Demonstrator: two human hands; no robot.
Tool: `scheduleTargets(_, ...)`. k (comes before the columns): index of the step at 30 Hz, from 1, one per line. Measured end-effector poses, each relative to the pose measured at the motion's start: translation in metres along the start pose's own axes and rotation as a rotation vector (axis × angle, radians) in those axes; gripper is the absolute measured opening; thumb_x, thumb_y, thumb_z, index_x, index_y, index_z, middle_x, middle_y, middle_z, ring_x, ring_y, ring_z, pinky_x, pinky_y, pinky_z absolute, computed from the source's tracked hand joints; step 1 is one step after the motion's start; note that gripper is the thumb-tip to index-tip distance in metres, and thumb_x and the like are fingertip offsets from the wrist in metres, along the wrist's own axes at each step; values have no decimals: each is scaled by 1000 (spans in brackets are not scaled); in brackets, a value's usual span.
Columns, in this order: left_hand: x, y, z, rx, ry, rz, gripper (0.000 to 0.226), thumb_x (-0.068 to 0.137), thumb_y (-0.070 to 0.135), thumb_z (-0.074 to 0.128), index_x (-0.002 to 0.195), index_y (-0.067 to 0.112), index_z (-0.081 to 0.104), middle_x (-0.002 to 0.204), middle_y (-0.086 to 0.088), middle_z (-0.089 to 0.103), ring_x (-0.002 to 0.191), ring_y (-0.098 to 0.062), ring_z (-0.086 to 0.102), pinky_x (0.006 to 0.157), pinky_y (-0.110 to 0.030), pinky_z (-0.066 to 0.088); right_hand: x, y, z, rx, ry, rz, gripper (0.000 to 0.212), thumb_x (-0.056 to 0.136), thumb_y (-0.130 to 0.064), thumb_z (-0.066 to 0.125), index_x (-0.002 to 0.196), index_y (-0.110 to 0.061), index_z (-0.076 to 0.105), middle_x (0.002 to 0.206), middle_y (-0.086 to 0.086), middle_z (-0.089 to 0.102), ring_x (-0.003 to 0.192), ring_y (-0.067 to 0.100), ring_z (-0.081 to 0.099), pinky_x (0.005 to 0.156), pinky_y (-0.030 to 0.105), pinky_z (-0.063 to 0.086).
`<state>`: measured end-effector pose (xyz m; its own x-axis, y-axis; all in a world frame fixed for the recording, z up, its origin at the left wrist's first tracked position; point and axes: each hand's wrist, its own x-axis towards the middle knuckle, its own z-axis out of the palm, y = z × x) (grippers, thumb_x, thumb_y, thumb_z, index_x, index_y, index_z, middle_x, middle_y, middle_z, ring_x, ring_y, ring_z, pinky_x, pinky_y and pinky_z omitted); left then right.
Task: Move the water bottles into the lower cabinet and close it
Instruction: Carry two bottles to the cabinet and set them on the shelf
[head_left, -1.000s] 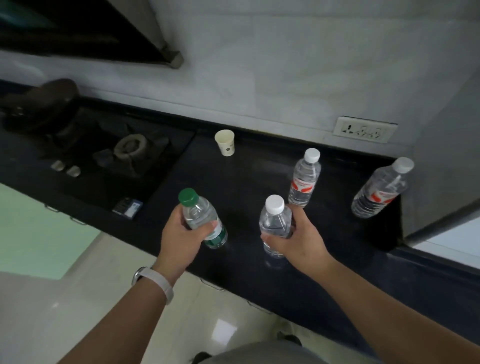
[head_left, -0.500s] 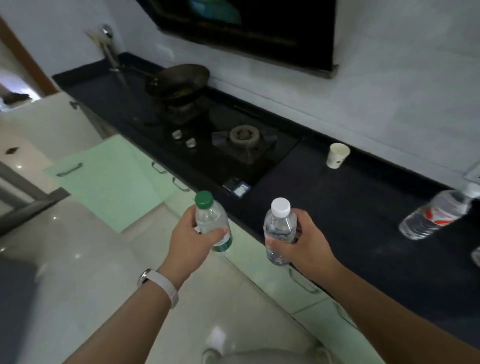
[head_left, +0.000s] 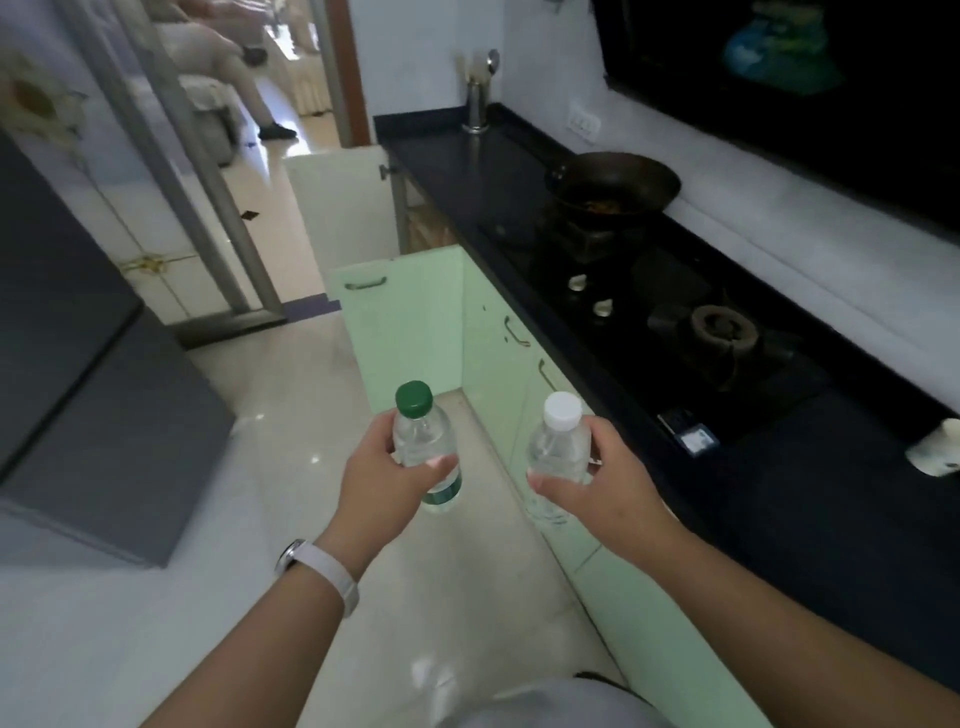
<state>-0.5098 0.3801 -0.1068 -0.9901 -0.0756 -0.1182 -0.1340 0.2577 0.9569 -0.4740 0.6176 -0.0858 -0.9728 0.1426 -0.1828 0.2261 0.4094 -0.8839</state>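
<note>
Your left hand (head_left: 382, 486) curls round the green-capped bottle (head_left: 423, 441), your right hand (head_left: 610, 491) round the white-capped bottle (head_left: 558, 449), both held over the floor near the open cabinet door (head_left: 405, 322). With no hand free, a bottle may knock the door edge and slip.

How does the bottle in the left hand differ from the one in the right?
The green-capped bottle has a green cap; the white-capped bottle has a white one. The green-capped bottle carries a green band low on its body; the white-capped bottle shows none. The left hand grips the first, the right hand the second. Both are clear and roughly upright.
</note>
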Motion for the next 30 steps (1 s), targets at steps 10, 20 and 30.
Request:
scheduleTargets(10, 47, -29, -58, 54, 194, -117, 45, 74, 18, 86, 110, 31, 63, 98, 12, 71, 82, 6, 65, 68, -14, 46, 94, -30, 73, -40, -216, -56, 57, 70, -37, 87, 115, -38, 52, 104, -20, 64, 93, 0, 61, 82, 27, 51)
scheduleTargets(20, 184, -3, -62, 107, 229, -163, 43, 74, 16, 85, 107, 33, 64, 97, 13, 72, 83, 3, 67, 70, -15, 49, 249, -49, 112, 21, -319, -54, 51, 67, -39, 86, 107, -39, 54, 101, -14, 66, 92, 7, 65, 88, 42, 54)
scheduleTargets(30, 274, 17, -80, 111, 280, -153, 43, 73, 17, 87, 105, 34, 65, 91, 23, 71, 84, 3, 67, 70, -16, 49, 359, -94, 132, 14, -314, -106, 58, 59, -52, 80, 108, -39, 54, 101, -15, 65, 89, 8, 65, 85, 43, 55)
